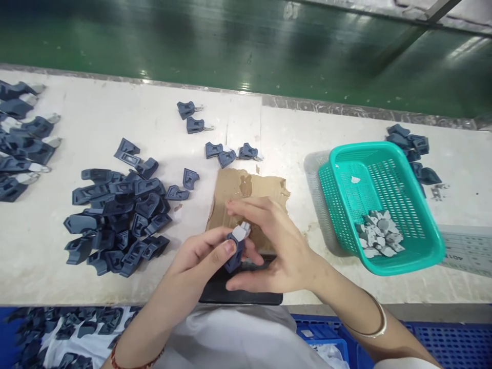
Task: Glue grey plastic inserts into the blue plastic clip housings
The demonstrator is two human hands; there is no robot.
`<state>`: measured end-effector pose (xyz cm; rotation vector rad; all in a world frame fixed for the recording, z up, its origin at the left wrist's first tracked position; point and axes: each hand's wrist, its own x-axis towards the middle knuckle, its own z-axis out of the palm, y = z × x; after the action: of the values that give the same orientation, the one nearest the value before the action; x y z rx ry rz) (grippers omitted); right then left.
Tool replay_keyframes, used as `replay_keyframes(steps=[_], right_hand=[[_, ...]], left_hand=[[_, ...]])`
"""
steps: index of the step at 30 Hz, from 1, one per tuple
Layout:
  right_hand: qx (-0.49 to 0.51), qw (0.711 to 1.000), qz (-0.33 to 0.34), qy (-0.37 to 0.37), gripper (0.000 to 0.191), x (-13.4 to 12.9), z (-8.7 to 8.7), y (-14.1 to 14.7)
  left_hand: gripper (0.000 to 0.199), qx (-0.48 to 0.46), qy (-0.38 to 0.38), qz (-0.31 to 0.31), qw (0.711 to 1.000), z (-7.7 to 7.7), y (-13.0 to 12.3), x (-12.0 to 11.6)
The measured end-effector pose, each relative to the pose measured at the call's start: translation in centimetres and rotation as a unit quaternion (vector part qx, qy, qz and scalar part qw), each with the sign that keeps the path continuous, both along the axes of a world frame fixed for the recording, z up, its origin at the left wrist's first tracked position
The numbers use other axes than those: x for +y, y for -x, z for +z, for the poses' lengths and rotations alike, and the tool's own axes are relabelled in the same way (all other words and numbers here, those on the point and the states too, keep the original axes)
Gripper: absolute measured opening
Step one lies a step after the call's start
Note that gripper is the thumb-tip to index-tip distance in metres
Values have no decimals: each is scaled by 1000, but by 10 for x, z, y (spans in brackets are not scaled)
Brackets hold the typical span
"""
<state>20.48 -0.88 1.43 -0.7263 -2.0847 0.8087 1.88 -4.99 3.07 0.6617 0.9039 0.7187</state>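
Between thumb and fingers, my left hand point(205, 253) grips a dark blue-grey plastic part point(233, 260) with a light grey piece point(241, 232) at its upper end. My right hand point(282, 246) is curved around the right side of that part, thumb and fingers spread apart. Whether its lower fingers touch the part cannot be made out. Under both hands lie a torn piece of brown cardboard point(246, 189) and a black flat object point(246, 294), partly hidden by them.
Loose dark plastic parts point(123, 210) are heaped on the left. Parts with grey tips point(31, 138) stand at the far left; several more point(226, 154) lie behind the cardboard. A green basket point(421, 230) on the right holds small grey pieces point(380, 233). Blue crates point(449, 343) are below the table edge.
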Motion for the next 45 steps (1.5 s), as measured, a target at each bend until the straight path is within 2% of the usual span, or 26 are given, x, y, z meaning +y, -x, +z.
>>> replay_keyframes(steps=[3, 6, 13, 17, 20, 22, 25, 28, 31, 34, 38, 41, 43, 45], right_hand=[[-45, 998, -13, -29, 71, -3, 0, 0], [-44, 998, -28, -28, 61, -8, -1, 0], [-45, 998, -36, -26, 48, -9, -1, -3], [-35, 998, -26, -37, 47, -8, -1, -5], [-28, 999, -18, -30, 49, -7, 2, -7], [-40, 998, -23, -37, 53, -7, 4, -7], [-53, 994, -53, -78, 57, -7, 6, -7], [-45, 991, -79, -103, 52, -8, 5, -7], [-37, 991, -82, -97, 46, -10, 3, -7], [-31, 992, -87, -91, 43, -13, 6, -6], [-93, 988, -110, -58, 47, -15, 26, -11], [-159, 981, -110, -17, 51, -16, 46, -36], [-169, 968, -188, -2, 36, -16, 52, -65], [-196, 923, -330, 13, 22, -14, 49, -99]], left_hand=[[33, -73, 79, 37, 994, 0, -9, -4], [34, -99, 116, 68, 986, -2, -13, -6], [30, -165, 120, 43, 978, -8, -15, -5], [31, -164, 106, 31, 980, -9, -17, -4], [32, -113, 38, 33, 992, -4, -17, -4], [28, -27, -38, 37, 998, 1, -16, -3], [24, 122, -133, 28, 983, 7, -14, -6], [24, 205, -184, 33, 961, 10, -16, -10], [25, 234, -208, 45, 949, 10, -21, -13], [26, 227, -203, 45, 951, 11, -24, -11], [26, 199, -188, 28, 961, 11, -25, 2], [32, 220, -183, 2, 958, 8, -23, 21], [38, 279, -189, 0, 942, 6, -19, 37], [39, 359, -215, 11, 908, 2, -13, 54]])
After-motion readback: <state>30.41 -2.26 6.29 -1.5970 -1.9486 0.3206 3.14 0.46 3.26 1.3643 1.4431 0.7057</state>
